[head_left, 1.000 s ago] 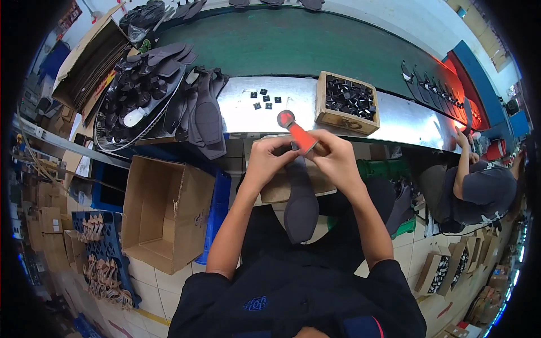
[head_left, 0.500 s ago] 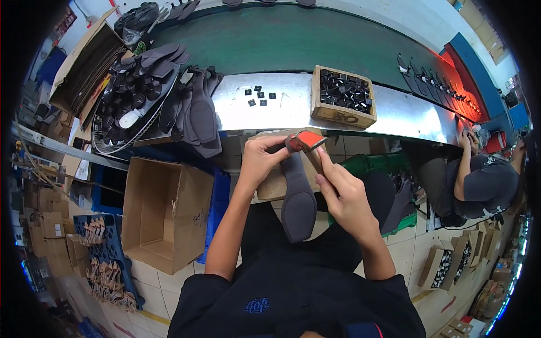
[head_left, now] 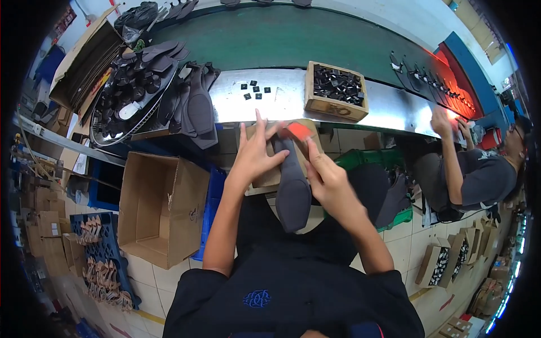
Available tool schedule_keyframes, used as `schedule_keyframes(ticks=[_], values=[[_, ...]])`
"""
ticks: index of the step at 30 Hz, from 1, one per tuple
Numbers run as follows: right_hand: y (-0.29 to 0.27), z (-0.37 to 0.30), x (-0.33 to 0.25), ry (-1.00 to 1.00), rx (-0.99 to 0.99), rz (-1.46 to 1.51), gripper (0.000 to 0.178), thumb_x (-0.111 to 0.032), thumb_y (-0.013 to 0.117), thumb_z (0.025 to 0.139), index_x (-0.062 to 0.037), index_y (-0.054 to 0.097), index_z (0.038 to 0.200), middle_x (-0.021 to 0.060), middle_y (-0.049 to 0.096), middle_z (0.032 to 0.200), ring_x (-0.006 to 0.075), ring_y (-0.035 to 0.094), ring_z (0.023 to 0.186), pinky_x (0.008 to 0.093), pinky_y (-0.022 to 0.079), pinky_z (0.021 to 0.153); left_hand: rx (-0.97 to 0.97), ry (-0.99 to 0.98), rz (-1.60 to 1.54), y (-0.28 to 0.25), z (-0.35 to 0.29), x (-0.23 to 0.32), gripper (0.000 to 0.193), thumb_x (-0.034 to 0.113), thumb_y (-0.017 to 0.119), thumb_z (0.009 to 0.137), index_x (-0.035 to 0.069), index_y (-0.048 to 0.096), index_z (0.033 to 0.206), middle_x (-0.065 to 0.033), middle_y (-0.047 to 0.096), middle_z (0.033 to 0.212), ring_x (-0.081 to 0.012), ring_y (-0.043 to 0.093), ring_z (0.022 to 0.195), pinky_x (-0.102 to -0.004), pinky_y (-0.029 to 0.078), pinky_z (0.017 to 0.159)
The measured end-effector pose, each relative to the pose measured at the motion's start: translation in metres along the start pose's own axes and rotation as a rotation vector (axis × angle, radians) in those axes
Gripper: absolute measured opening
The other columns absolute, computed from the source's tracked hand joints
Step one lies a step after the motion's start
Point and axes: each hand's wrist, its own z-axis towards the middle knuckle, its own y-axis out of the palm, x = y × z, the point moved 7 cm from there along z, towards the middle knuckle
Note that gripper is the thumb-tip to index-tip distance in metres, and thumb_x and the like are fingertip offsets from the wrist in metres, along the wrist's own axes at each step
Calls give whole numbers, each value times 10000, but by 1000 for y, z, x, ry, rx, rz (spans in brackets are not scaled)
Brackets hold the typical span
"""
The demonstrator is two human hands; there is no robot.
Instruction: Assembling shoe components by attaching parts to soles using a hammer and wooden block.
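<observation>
The grey shoe sole, taken as the landmark, is laid lengthwise between the person's knees, its broad end pointed toward the body and its narrow end rested over a tan block.

The left hand is held at the left edge of the sole's narrow end, back turned upward. Its fingers are spread wide: two are pointed away from the body, one is stretched across toward the far tip of the sole, and the thumb is laid over the sole's edge. Whether pressure is applied by the thumb cannot be told. The left forearm is raised nearly straight, leaned slightly toward the sole.

The right hand is placed just right of the sole, its fingers curled around the handle of an orange-headed hammer. The hammer's head, partly blurred, is held over the sole's far tip, near the left fingers; whether contact is made cannot be told. The right forearm is slanted inward toward the sole.

Beyond the sole and to its left, small black squares are scattered on a metal counter; beyond and to its right, a wooden box is filled with dark pieces.
</observation>
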Motion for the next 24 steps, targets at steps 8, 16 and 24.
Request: schedule_keyframes(ticks=[8, 16, 24], values=[[-49, -15, -32, -91, 264, -75, 511, 40, 633, 907, 87, 493, 1396, 160, 665, 875, 215, 652, 752, 327, 557, 691, 5, -31, -28, -5, -10, -1, 1097, 428, 730, 809, 39, 76, 1599, 20, 530, 1495, -255, 314, 1491, -622, -65, 1200], [-41, -5, 3, 53, 142, 97, 492, 59, 623, 929, 39, 519, 1409, 157, 703, 999, 192, 673, 774, 280, 539, 709, 265, 122, 94, -10, -37, 19, 358, 292, 691, 875, 87, 725, 1166, -113, 718, 1138, -278, 552, 1314, -638, 94, 1181], [56, -27, 40, -85, -331, -323, 421, -54, 622, 902, -98, 604, 1321, 118, 618, 1151, 304, 633, 958, 416, 527, 742, -231, -3, -818, -46, -156, 147, 216, 156, 671, 938, -22, 739, 1041, -140, 727, 916, -209, 708, 839, -300, 530, 761]])
